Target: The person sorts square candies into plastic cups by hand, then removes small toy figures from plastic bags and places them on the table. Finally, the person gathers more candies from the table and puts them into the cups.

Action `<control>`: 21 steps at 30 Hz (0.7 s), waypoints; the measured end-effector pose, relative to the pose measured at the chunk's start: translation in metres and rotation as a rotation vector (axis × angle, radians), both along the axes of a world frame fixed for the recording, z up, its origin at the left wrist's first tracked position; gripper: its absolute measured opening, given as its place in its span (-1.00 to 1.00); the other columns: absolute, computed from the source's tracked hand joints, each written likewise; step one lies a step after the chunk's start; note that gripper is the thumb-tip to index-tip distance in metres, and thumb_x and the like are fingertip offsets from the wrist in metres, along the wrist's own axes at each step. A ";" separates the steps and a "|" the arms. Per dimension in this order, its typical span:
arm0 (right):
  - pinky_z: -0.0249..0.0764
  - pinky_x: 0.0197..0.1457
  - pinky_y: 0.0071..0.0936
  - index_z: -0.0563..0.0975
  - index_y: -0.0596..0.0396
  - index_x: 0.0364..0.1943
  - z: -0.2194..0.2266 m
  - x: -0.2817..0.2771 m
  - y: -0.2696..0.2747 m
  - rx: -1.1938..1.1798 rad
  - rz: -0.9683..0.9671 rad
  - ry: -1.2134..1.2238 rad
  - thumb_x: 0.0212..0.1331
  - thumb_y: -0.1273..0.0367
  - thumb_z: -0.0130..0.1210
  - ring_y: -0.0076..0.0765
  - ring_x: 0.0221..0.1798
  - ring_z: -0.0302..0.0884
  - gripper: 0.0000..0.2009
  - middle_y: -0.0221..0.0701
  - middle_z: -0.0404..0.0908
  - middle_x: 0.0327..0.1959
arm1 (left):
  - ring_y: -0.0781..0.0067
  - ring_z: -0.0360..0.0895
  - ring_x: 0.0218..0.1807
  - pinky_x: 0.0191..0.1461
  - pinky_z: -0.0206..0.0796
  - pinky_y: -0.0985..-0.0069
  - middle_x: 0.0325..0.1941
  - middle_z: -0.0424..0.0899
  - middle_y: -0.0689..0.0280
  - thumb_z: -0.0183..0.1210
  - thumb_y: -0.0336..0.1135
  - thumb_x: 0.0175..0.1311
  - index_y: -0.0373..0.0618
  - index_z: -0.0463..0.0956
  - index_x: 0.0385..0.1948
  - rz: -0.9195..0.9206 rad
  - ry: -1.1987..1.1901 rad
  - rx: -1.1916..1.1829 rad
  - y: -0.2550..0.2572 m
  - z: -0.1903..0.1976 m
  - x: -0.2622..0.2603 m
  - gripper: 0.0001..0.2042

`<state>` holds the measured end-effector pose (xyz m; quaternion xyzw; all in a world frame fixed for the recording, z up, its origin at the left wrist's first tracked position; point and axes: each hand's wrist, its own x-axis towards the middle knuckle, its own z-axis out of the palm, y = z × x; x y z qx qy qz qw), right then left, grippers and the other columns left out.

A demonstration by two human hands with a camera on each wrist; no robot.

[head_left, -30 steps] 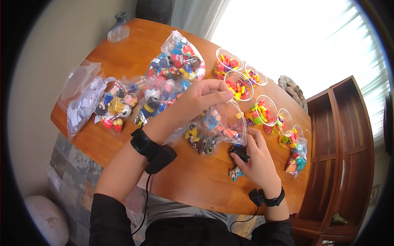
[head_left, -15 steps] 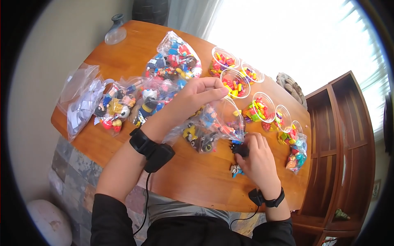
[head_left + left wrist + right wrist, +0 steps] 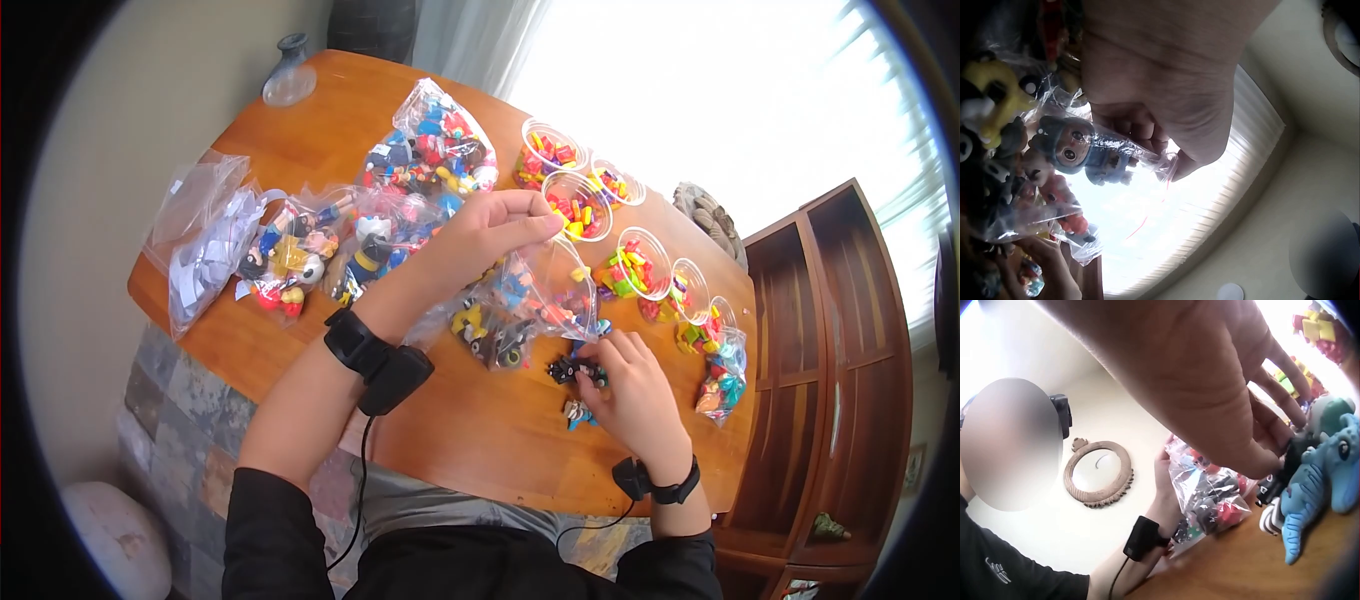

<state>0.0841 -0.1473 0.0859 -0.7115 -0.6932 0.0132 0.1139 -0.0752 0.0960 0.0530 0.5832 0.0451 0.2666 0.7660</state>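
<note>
The left hand (image 3: pixel 490 240) pinches the top edge of a clear bag (image 3: pixel 560 290) of small figures, holding it up off the table; in the left wrist view a blue-hooded figure (image 3: pixel 1072 147) shows inside the plastic. Beside the bag, the right hand (image 3: pixel 632 395) has its thumb and fingers on a black figure (image 3: pixel 568 370) at the table. Next to that figure lies a blue dinosaur toy (image 3: pixel 1310 494), largest in the right wrist view. Part of the black figure is hidden by the fingers.
More bags of figures (image 3: pixel 290 255) lie on the left of the table (image 3: pixel 470 430), with one (image 3: pixel 435 140) at the back. Clear cups (image 3: pixel 578 205) of coloured pieces line the window side, near a small bag (image 3: pixel 723 380). A wooden shelf (image 3: pixel 840 380) stands at right.
The right hand has shifted slightly, and more of the black figure shows beside its fingertips. The left hand stays nearly still, pinching the bag.
</note>
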 end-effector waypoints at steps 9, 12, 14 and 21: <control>0.55 0.10 -0.13 0.62 0.20 0.03 0.001 -0.005 -0.007 -0.036 -0.011 0.126 0.30 0.47 0.36 0.01 -0.01 0.63 -0.73 -0.19 0.61 -0.11 | 0.85 0.35 -0.33 -0.24 0.17 0.71 -0.39 0.46 0.63 0.23 -0.18 0.66 0.00 0.58 -0.26 -0.016 -0.067 -0.021 0.002 -0.005 0.004 -0.79; 0.59 0.05 -0.19 0.60 0.23 0.09 0.014 -0.004 -0.005 0.107 -0.144 0.259 0.38 0.50 0.33 0.01 -0.04 0.68 -0.74 -0.14 0.65 -0.06 | 0.83 0.37 -0.32 -0.23 0.19 0.70 -0.38 0.47 0.63 0.24 -0.19 0.65 -0.01 0.59 -0.26 -0.003 -0.077 -0.025 0.000 -0.004 0.005 -0.80; 0.63 0.00 -0.28 0.61 0.22 0.15 0.032 -0.003 0.002 0.346 -0.112 0.176 0.41 0.54 0.33 -0.10 -0.07 0.75 -0.72 -0.12 0.71 0.00 | 0.83 0.38 -0.32 -0.22 0.20 0.69 -0.38 0.48 0.63 0.25 -0.19 0.64 -0.02 0.60 -0.25 -0.001 -0.080 -0.020 0.000 -0.004 0.004 -0.80; 0.63 -0.18 -0.41 0.70 0.17 0.10 0.048 -0.034 0.058 0.268 0.008 0.254 0.26 0.45 0.51 -0.36 -0.30 0.72 -0.65 -0.26 0.81 -0.14 | 0.82 0.55 -0.19 -0.08 0.37 0.69 -0.28 0.64 0.57 0.28 -0.23 0.62 -0.08 0.62 -0.21 -0.055 -0.086 -0.019 -0.001 -0.003 0.003 -0.83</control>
